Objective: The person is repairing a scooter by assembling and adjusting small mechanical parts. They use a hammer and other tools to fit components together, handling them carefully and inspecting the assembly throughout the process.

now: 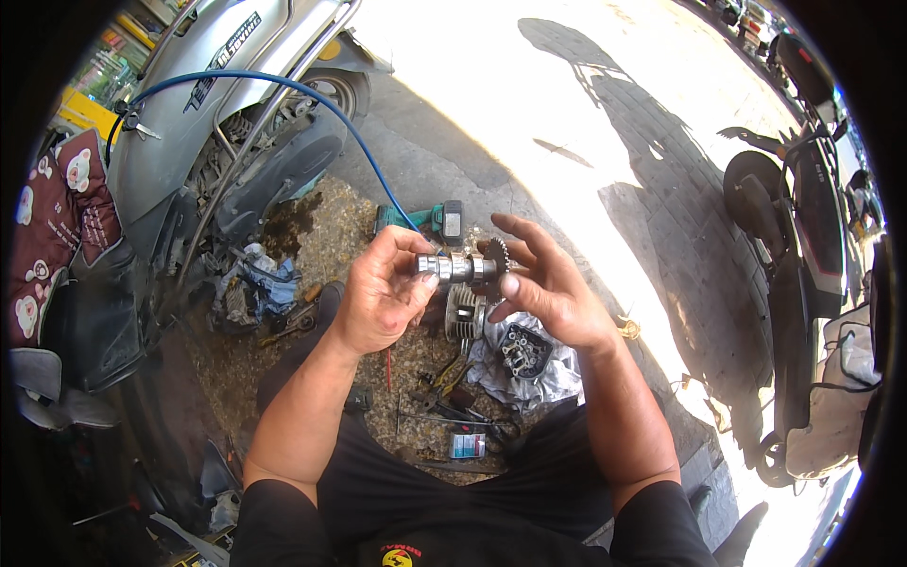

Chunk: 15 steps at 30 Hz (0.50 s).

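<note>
Between my two hands, above the ground, is a shiny metal camshaft (460, 268), lying nearly level, with a toothed sprocket (497, 267) at its right end. My left hand (385, 288) pinches the camshaft's left end between thumb and fingers. At the sprocket, my right hand (553, 290) has its thumb on the near side and its fingers curved behind, partly hidden. Below them a finned engine cylinder (463, 315) stands on the ground. Beside it a dark cylinder head (525, 351) rests on a white cloth (564, 371).
A green power tool (430, 221) lies beyond my hands, with a blue hose (354, 135) arching past it. Pliers (448, 376), other hand tools and a small box (467, 445) lie between my legs. A silver scooter (213, 104) stands left, another scooter (814, 217) right.
</note>
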### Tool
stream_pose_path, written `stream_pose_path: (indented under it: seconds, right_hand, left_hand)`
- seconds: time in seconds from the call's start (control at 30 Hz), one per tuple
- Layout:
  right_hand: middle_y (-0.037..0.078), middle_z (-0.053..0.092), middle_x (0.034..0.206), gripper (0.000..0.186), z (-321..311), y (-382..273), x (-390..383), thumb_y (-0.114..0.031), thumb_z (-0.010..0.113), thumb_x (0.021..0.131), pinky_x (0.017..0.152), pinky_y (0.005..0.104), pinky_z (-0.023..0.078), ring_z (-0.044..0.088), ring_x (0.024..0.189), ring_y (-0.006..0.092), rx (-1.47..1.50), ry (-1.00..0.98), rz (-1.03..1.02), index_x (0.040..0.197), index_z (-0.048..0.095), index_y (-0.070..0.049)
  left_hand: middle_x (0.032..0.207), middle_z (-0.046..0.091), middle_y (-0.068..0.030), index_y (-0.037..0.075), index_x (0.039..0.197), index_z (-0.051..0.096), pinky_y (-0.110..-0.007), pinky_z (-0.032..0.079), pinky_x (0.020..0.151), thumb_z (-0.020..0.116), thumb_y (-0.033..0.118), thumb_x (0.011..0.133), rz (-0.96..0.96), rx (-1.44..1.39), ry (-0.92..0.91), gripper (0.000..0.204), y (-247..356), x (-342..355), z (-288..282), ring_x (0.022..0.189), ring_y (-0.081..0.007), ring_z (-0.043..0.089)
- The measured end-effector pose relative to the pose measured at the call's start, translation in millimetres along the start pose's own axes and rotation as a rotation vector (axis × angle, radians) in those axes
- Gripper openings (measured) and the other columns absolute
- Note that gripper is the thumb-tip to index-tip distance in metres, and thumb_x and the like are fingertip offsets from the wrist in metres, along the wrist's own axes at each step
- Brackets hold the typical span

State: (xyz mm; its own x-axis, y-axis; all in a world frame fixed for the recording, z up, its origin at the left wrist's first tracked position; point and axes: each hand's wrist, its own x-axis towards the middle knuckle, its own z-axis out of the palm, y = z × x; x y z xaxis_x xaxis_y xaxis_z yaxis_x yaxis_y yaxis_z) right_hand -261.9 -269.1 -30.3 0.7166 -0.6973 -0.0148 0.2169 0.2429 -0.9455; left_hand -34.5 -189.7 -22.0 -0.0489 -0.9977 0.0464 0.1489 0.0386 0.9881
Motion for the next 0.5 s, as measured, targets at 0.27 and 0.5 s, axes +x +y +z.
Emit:
stream_pose_path:
  seconds: [0.27,0.5]
  right_hand:
    - [0.021,0.061,0.114,0.059,-3.3,-7.0,-0.8,-0.024,0.065,0.095,0.066,0.0297,0.059,0.067,0.087,0.0225,0.051,0.072,0.138,0.138,0.038,0.007]
    - [0.02,0.057,0.124,0.063,-4.0,-2.8,0.7,-0.016,0.073,0.089,0.082,0.0345,0.058,0.063,0.104,0.0255,-0.015,0.035,-0.03,0.138,0.04,0.005]
  left_hand:
    - [0.092,0.06,-0.0012,0.006,0.116,0.05,-0.018,0.042,0.061,0.063,-0.003,0.089,0.016,0.183,0.024,0.032,0.3,2.4,5.2,0.072,-0.001,0.051]
    - [0.092,0.06,-0.0013,0.005,0.116,0.05,-0.017,0.042,0.063,0.063,-0.002,0.089,-0.094,0.116,-0.002,0.031,1.5,1.6,0.4,0.073,-0.0007,0.051]
